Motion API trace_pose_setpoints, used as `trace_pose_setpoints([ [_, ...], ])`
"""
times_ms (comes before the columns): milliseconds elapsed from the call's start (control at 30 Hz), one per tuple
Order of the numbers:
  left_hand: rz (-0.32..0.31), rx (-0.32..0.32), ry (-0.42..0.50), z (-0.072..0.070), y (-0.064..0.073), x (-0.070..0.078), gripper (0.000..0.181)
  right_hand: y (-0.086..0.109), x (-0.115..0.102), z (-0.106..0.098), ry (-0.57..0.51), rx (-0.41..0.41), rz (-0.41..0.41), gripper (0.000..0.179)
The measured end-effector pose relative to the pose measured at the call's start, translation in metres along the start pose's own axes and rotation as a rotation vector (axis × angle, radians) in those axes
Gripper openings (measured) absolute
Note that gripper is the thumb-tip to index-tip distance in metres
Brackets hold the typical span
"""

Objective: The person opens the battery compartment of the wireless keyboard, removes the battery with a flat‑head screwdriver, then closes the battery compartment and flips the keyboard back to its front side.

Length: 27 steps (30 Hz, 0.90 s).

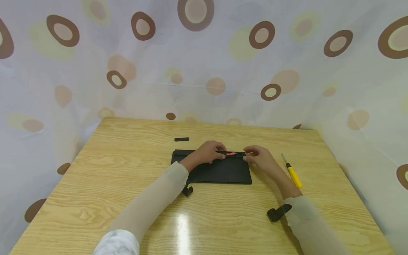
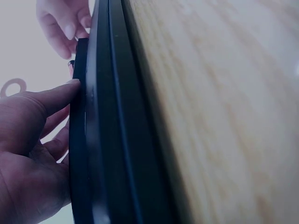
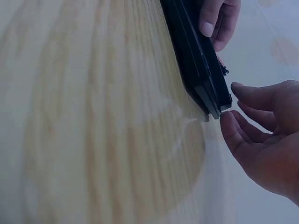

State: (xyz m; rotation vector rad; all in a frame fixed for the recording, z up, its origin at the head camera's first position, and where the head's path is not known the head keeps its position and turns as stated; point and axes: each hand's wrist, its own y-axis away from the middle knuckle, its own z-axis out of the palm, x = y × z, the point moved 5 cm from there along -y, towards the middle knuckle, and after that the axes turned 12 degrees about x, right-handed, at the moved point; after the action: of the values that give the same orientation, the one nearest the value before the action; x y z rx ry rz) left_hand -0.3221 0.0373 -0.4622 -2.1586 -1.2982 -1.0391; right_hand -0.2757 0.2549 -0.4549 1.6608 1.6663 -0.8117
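A black keyboard (image 1: 220, 171) lies on the table with its keyless side up and a raised ridge along its far edge. My left hand (image 1: 208, 151) grips that ridge, thumb on the near side and fingers behind, also seen in the left wrist view. Beside its thumb, a red battery (image 1: 231, 154) sits at an opening in the ridge. My right hand (image 1: 259, 157) is at the far right corner. In the right wrist view its thumb and forefinger are bent and parted, fingertips right at the corner, with nothing visible between them.
A small black cover strip (image 1: 181, 139) lies beyond the keyboard, to the left. On the right lies a screwdriver (image 1: 294, 176) with a yellow handle, its shaft pointing away. A patterned curtain (image 1: 204, 71) hangs behind the wooden table (image 1: 127, 156).
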Motion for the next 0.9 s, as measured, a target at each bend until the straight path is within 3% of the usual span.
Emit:
trace_pose_setpoints([
  [333, 0.01, 0.033, -0.038, 0.001, -0.003, 0.001, 0.032, -0.009, 0.003, 0.007, 0.018, 0.005, 0.024, 0.039],
  [533, 0.087, 0.082, -0.085, 0.007, -0.009, 0.007, 0.033, -0.01, 0.001, 0.008, 0.044, 0.006, 0.033, 0.039],
  [700, 0.149, 0.091, -0.122, 0.013, -0.014, 0.016, 0.023, -0.009, 0.002, 0.008, 0.051, 0.014, 0.045, 0.039],
  [900, 0.132, 0.078, -0.13, 0.016, -0.015, 0.021, 0.018, -0.01, 0.003, 0.009, 0.037, 0.019, 0.045, 0.039],
])
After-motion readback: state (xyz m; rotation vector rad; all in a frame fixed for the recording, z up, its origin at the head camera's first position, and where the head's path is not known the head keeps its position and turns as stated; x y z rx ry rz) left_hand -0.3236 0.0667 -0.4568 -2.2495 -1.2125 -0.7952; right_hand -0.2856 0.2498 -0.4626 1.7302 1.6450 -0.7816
